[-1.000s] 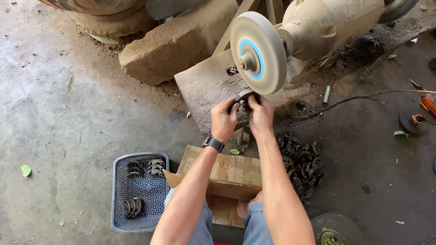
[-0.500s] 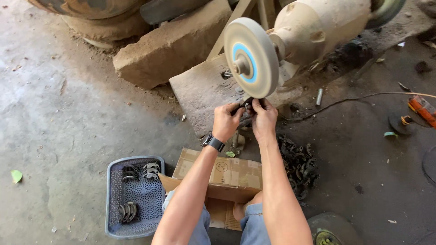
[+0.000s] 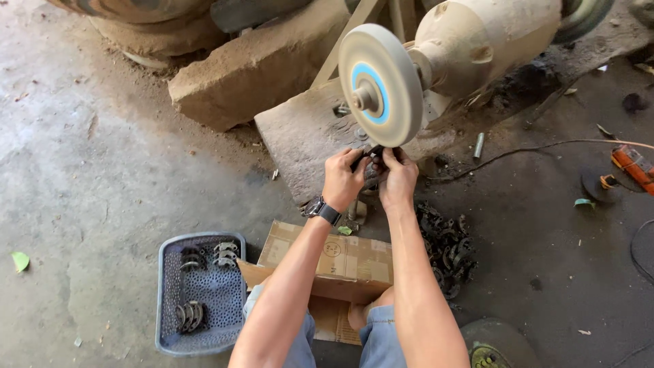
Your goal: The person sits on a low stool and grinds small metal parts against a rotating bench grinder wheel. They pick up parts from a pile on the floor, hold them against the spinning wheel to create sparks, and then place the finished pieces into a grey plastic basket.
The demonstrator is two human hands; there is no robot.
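Both my hands grip one small dark metal part (image 3: 371, 158) and press it up against the lower rim of a pale buffing wheel (image 3: 380, 85) with a blue ring at its hub. My left hand (image 3: 343, 178), with a black watch at the wrist, holds the part's left side. My right hand (image 3: 398, 177) holds its right side. The wheel sits on the shaft of a cream-coloured motor (image 3: 487, 41). The part is mostly hidden by my fingers.
A cardboard box (image 3: 334, 262) lies over my knees. A grey plastic basket (image 3: 167, 320) at lower left holds several metal parts. A heap of dark metal parts (image 3: 446, 245) lies to the right. Stone blocks (image 3: 259, 65) stand behind. A cable (image 3: 545, 144) crosses the concrete floor.
My hands have risen a little with the part, closer to the wheel's lower rim. The view has shifted slightly.
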